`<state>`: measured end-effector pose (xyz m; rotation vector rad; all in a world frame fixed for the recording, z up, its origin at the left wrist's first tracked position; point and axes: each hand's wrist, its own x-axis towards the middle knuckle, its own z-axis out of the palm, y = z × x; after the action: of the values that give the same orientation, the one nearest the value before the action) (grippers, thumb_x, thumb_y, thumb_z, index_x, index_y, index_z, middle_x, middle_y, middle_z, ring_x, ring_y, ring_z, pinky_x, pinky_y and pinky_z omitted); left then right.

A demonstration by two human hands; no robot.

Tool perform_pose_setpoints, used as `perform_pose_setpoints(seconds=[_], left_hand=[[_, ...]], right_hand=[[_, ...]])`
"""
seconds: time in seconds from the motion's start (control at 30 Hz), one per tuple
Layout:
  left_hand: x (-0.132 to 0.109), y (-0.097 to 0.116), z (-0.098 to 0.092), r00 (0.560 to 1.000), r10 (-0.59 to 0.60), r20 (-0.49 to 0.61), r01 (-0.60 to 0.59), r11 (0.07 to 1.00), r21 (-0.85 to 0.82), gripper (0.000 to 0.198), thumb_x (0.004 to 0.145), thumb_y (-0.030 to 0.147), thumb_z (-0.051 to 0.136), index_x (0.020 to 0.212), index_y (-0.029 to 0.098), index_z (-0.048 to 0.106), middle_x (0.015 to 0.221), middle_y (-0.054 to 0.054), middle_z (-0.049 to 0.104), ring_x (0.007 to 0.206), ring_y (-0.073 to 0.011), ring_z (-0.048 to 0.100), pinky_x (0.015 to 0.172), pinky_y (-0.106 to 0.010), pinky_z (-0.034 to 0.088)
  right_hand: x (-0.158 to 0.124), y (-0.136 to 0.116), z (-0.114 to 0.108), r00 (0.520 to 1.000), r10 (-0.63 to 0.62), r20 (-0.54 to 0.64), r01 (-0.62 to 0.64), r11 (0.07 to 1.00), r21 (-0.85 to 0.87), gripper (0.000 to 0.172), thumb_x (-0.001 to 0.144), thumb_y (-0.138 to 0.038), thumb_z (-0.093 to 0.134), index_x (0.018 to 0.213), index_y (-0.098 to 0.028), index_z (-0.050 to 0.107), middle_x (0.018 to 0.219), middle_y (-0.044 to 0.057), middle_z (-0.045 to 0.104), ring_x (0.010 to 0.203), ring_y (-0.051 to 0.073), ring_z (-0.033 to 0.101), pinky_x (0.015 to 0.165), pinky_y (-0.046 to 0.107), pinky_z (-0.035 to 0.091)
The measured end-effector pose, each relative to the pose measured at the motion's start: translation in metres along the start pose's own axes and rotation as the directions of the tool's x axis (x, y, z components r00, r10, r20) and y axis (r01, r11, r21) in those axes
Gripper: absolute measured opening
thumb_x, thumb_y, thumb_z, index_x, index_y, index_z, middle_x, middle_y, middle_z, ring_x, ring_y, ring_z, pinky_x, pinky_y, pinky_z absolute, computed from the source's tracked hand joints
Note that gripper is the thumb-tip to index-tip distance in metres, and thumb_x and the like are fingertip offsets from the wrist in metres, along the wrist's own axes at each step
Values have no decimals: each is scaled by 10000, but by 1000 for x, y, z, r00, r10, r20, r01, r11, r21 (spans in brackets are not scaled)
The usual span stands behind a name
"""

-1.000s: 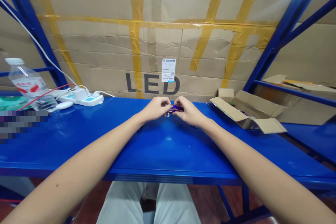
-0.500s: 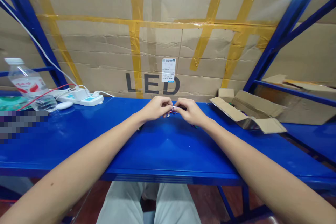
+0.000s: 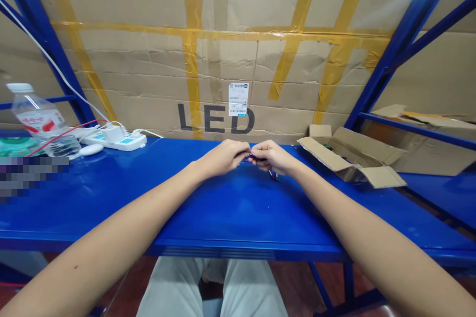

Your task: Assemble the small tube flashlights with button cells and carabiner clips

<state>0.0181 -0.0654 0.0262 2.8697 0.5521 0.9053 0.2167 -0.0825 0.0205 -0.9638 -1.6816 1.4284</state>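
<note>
- Purple bit point(image 3: 246, 159) pinched between left hand point(image 3: 226, 157) and right hand point(image 3: 275, 156), fingertips nearly meeting; its shape's mostly hidden
- looks like fiddly two-handed handling; next move probably wants a light, steady pinch imo
- small colourful pieces point(image 3: 274, 176) below the right hand, on the blue table point(image 3: 241, 213)
- cardboard carton point(image 3: 323, 154) further right

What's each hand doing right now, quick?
Left hand: closed, holding a small purple item, mostly hidden.
Right hand: closed, apparently on the same item; its exact grip cannot be told.
</note>
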Motion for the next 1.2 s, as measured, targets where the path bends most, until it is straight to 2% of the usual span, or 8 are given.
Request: perform_pose_setpoints(seconds=[0.27, 0.43, 0.57, 0.67, 0.73, 0.87, 0.93, 1.2], left_hand=[[-1, 0, 1, 998, 24, 65, -29, 996, 82, 194, 962, 177, 445, 953, 139, 634, 929, -96, 709, 829, -191, 651, 726, -297, 456], [-1, 0, 2, 997, -8, 75, 2, 997, 82, 192, 960, 182, 446, 957, 142, 634, 954, -99, 715, 869, -202, 665, 748, -305, 468], [0, -2, 2, 997, -61, 40, 59, 998, 31, 205, 963, 179, 429, 936, 159, 630, 936, -71, 726, 852, -177, 671, 750, -287, 465], [-1, -4, 1, 993, -116, 28, 115, 993, 38, 185, 940, 176, 456, 899, 162, 637, 880, -55, 723, 789, -168, 657, 704, -275, 446], [-1, -5, 0, 988, -154, 22, 153, 987, 39, 168, 923, 172, 476, 882, 160, 639, 837, -47, 714, 753, -163, 641, 677, -268, 430], [-1, -6, 0, 982, -190, 4, 190, 981, 26, 155, 906, 175, 494, 846, 161, 636, 766, -24, 692, 690, -143, 606, 630, -254, 391], [-2, -8, 0, 978, -207, -7, 207, 978, 11, 143, 896, 178, 507, 835, 164, 636, 745, -14, 685, 674, -137, 595, 617, -249, 381], [-2, -10, 1, 961, -276, -25, 274, 960, -61, 147, 881, 216, 526, 871, 173, 666, 718, -9, 685, 655, -137, 596, 611, -244, 405]], right_hand=[[1, 0, -4, 994, 103, 19, -104, 993, 61, 183, 777, -239, 619, 645, -114, 609, 541, 13, 512, 399, 28, 190, 386, 203, 133], [1, 3, -5, 997, 74, 25, -75, 997, 35, 200, 772, -286, 631, 669, -114, 629, 606, 20, 542, 409, 39, 238, 388, 219, 201], [2, 4, -7, 997, -75, 4, 74, 972, -222, 333, 821, -442, 609, 719, -129, 658, 646, 31, 585, 504, 94, 409, 488, 255, 343], [4, 3, -7, 980, -198, -15, 166, 859, -485, 410, 863, -506, 546, 698, -144, 649, 671, 26, 611, 596, 119, 468, 591, 271, 373], [6, 2, -5, 969, -246, -30, 186, 800, -570, 417, 883, -498, 510, 693, -150, 641, 690, 25, 623, 647, 135, 501, 650, 284, 388], [8, 4, 0, 956, -289, -37, 221, 800, -557, 279, 819, -426, 609, 883, -161, 668, 892, 56, 694, 832, 191, 597, 781, 325, 443], [9, 6, 1, 951, -299, -74, 217, 819, -531, 276, 756, -392, 676, 908, -164, 641, 931, 66, 692, 882, 210, 611, 814, 348, 461], [10, 9, 2, 948, -290, -131, 191, 849, -493, 210, 752, -342, 677, 828, -165, 591, 820, 34, 659, 772, 169, 596, 716, 312, 473]])
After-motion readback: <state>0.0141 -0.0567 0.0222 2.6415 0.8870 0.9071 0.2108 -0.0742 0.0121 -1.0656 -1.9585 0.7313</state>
